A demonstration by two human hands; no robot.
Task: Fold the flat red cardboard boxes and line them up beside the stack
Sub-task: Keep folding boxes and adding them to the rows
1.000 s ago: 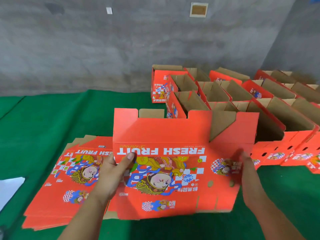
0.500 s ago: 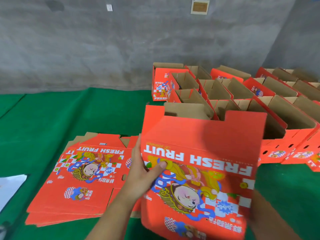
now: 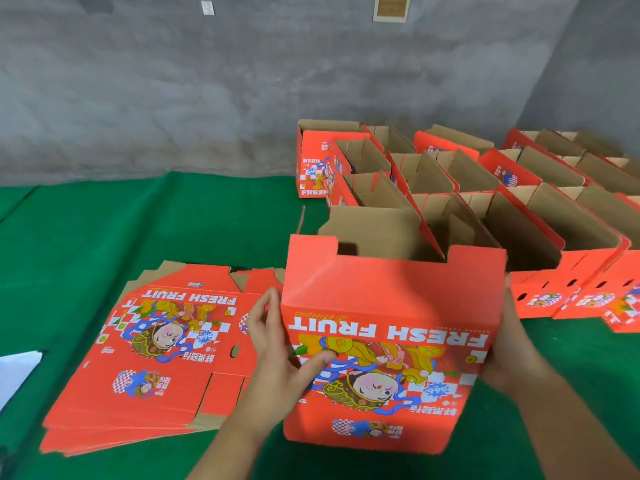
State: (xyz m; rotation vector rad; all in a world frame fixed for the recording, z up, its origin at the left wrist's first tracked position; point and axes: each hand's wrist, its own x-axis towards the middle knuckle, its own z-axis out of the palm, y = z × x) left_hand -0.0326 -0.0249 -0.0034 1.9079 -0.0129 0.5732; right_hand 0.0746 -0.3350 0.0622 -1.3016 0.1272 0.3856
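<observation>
Both hands clasp the opened red printed cardboard box (image 3: 391, 341): left hand (image 3: 277, 355) curled round its left edge, thumb on the front; right hand (image 3: 512, 344) gripping the right edge. Squaring the corners evenly should help before setting it down. Left lies the flat red cardboard stack (image 3: 149, 355); beyond stand the folded red boxes (image 3: 450, 188) on the green floor covering (image 3: 138, 223).
</observation>
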